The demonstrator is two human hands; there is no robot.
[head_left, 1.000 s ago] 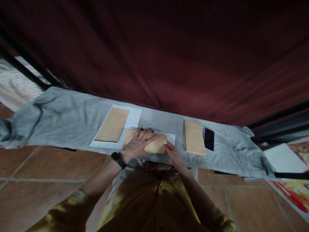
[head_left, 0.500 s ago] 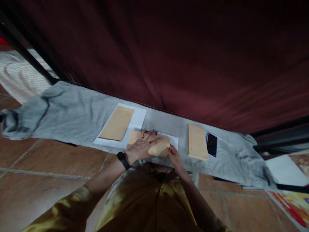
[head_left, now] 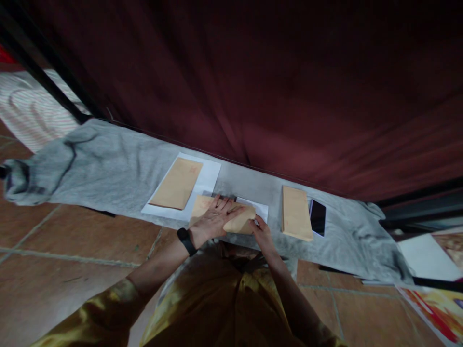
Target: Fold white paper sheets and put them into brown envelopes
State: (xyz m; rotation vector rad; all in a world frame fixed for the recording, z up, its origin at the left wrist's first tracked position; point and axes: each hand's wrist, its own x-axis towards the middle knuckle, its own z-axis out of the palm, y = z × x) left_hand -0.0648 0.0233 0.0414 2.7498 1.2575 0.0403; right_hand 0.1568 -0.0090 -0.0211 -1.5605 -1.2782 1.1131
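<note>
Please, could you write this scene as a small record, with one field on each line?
Left hand: flat on the middle brown envelope
Right hand: at that envelope's right end
On the left: left brown envelope, lying on white paper
On the right: right brown envelope, beside a smartphone
Surface: gray cloth
Behind: dark red fabric
Worn: black wristband
</note>
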